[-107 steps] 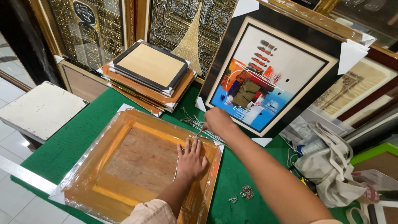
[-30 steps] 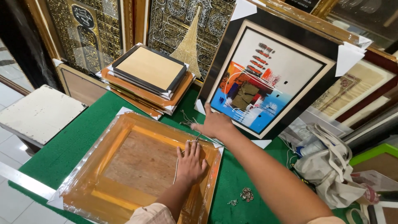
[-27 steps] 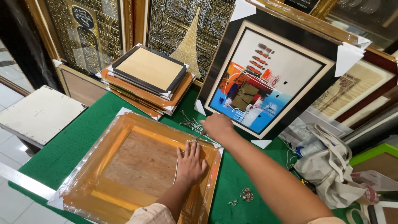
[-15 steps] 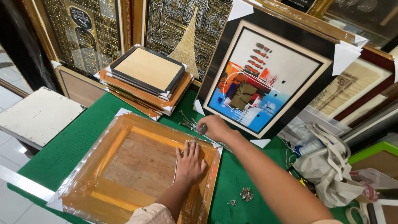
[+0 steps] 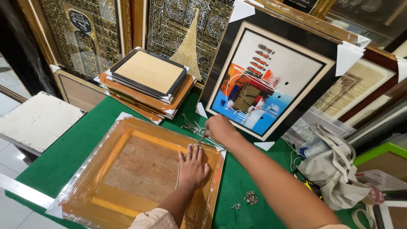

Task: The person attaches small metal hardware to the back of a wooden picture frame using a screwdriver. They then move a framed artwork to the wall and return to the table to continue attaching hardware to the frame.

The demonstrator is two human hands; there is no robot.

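A left hand (image 5: pixel 193 166) lies flat, fingers spread, on the back of a plastic-wrapped orange picture frame (image 5: pixel 140 171) face down on the green table (image 5: pixel 68 146). The right hand (image 5: pixel 219 128), fingers closed, pinches something thin and metallic at the frame's far right corner, too small to identify; pale wire (image 5: pixel 191 126) lies just beyond.
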